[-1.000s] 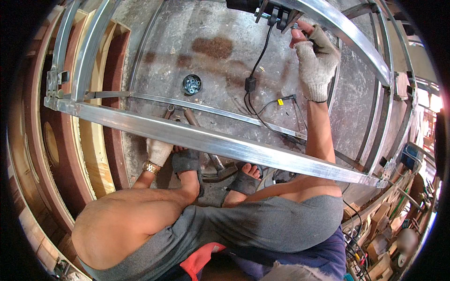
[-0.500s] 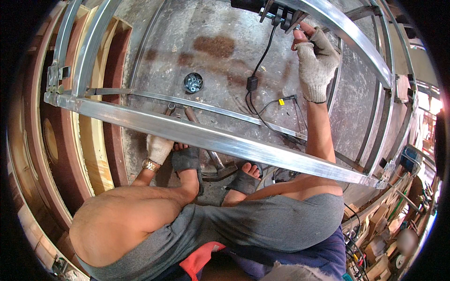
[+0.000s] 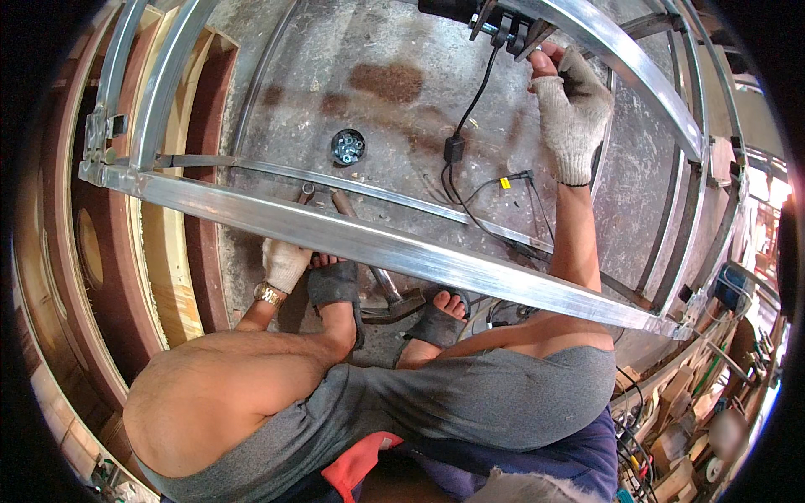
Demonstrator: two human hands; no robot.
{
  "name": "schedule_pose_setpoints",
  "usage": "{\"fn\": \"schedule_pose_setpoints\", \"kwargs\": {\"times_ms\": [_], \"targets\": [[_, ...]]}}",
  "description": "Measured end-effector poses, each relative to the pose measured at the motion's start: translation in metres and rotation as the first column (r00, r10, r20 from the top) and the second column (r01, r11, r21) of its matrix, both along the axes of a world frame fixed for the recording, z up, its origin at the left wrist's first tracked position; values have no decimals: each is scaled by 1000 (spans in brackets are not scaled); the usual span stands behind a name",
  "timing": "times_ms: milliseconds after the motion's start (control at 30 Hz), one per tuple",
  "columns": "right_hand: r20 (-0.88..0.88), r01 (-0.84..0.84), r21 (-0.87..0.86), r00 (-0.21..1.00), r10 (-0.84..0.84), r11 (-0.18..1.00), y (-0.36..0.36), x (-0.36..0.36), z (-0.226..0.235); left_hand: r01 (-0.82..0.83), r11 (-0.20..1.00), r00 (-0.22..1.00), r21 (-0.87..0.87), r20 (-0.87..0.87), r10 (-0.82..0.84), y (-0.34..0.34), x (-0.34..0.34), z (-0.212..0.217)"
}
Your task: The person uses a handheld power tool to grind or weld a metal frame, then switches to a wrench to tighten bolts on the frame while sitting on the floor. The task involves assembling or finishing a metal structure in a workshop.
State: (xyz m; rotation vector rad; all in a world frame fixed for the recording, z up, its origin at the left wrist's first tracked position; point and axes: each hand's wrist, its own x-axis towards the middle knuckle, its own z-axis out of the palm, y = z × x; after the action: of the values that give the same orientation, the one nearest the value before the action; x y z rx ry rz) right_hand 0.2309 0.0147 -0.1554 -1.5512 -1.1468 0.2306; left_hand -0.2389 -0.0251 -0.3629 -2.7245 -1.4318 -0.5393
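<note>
My right hand (image 3: 573, 113), in a white fingerless glove, is up at the black bracket (image 3: 511, 35) under the far metal bar. Its thumb and finger are pinched on a small shiny nut (image 3: 537, 52) at the bracket's right side. A bolt (image 3: 481, 27) sticks out on the bracket's left. My left hand (image 3: 285, 264), also gloved, is low by my left foot. The near rail hides its fingers, so its grip cannot be seen. Just beyond that rail, in line with the left hand, the ring end of a wrench (image 3: 307, 192) shows.
The near square metal rail (image 3: 377, 243) crosses between me and the floor. A hammer (image 3: 387, 289) lies between my feet, partly under it. A round dish of nuts (image 3: 348, 147) sits on the floor. A black cable (image 3: 476, 96) hangs from the bracket. Wooden boards (image 3: 180, 277) stand left.
My right hand has shifted very slightly to the right, still pinching at the bracket. The left hand stays low behind the rail, its wrist turned a little.
</note>
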Motion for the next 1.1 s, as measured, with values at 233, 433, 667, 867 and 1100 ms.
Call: {"fn": "schedule_pose_setpoints", "kwargs": {"times_ms": [233, 433, 667, 867, 1100], "targets": [[-19, -40, -68, 999, 38, 997, -2, 3, 5, 49, 996, 981, -78, -184, -63, 3, -8, 1], [280, -55, -86, 957, 77, 995, 7, 8, 5, 65, 991, 954, -121, -284, -98, 2, -10, 3], [-43, -148, -212, 989, 142, 966, 2, 2, 11, 169, 980, 917, -105, -349, -195, 7, -14, 6], [-127, -125, -103, 986, 111, 987, -4, -6, 9, 192, 972, 917, -137, -328, -227, 8, -20, -5], [33, -36, -42, 999, 37, 998, -5, -2, 5, 59, 976, 923, -211, -360, -133, 4, -26, -13]]}}
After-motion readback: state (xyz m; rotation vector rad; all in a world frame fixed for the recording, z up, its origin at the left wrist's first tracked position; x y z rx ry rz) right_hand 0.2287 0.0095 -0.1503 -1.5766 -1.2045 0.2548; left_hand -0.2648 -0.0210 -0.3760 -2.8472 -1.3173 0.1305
